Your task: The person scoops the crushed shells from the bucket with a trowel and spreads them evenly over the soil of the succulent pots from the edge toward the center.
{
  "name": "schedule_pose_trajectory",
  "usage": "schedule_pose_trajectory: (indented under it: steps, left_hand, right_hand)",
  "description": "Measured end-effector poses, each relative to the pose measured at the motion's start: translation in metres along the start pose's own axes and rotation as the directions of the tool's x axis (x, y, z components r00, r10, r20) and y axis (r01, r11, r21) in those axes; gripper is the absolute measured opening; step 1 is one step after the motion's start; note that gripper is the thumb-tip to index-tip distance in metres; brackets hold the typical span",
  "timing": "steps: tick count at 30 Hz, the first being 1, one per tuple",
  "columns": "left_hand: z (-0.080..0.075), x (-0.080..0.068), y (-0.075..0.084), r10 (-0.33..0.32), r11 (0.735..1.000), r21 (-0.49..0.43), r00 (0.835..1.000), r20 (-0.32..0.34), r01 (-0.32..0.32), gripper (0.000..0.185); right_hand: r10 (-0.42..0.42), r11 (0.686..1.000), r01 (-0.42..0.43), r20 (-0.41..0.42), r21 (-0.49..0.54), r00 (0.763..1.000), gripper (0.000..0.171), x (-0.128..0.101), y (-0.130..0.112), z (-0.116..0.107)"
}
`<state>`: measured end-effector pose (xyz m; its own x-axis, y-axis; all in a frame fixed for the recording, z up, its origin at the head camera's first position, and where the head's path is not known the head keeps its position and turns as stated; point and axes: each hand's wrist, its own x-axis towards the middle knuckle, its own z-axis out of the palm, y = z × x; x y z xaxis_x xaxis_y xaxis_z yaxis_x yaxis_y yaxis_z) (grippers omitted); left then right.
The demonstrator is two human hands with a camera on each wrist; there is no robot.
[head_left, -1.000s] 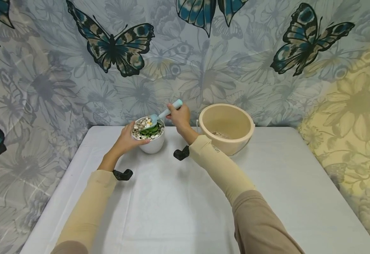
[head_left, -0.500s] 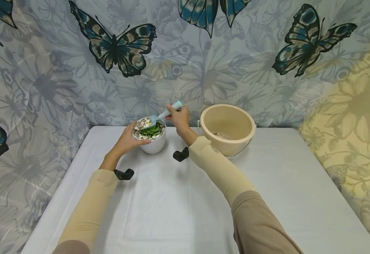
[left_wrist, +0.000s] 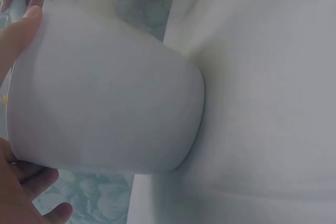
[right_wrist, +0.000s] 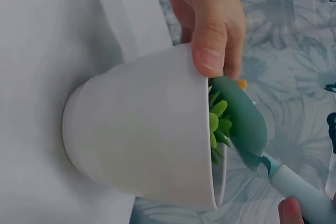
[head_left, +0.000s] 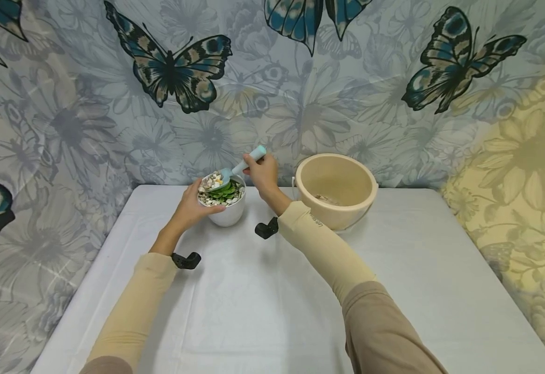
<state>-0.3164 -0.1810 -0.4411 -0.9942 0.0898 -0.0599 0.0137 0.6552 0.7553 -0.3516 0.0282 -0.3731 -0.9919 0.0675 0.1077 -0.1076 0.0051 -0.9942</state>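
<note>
A white pot (head_left: 228, 214) stands on the table, its top covered with small pale stones (head_left: 229, 201) around a green succulent (head_left: 223, 194). My left hand (head_left: 190, 205) grips the pot at its rim, thumb on the near side; in the right wrist view that thumb presses the rim. A light blue-green hand trowel (right_wrist: 247, 121) lies low over the plant, its scoop loaded with pebbles (head_left: 213, 181) and tilted toward the left of the pot. My right hand (head_left: 264, 175) holds the trowel by its handle, which points up to the right.
A beige bucket (head_left: 370, 195) with a wire handle stands right of the pot, some pebbles (head_left: 324, 198) on its floor. White cloth covers the table (head_left: 244, 301). A butterfly-print curtain (head_left: 300, 93) hangs right behind the table's far edge.
The trowel's handle has tipped slightly more upright and left in my right hand. My left hand keeps its hold on the pot. The head view has shifted a little.
</note>
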Motion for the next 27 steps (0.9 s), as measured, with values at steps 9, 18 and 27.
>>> schedule_pose_trajectory:
  steps: [9,18,27]
  left_hand:
    - [-0.0064,0.0011,0.0016,-0.003,0.996,0.084,0.999,0.041,-0.001,0.125]
    - [-0.0038,0.0008,0.0016,-0.008,0.998,0.057,1.0,0.014,0.007,0.126]
    - [-0.0047,-0.0025,0.0038,-0.007,0.994,0.105,1.0,0.015,0.006,0.127]
  right_hand:
    - [-0.051,0.995,0.051,0.011,-0.083,0.999,0.028,-0.0047,-0.003,0.0005]
    - [-0.047,0.99,0.047,-0.002,-0.13,0.999,0.03,-0.0066,-0.0063,-0.0012]
    - [-0.011,0.992,0.009,-0.018,-0.127,1.0,0.032,-0.0014,-0.0075,-0.0041]
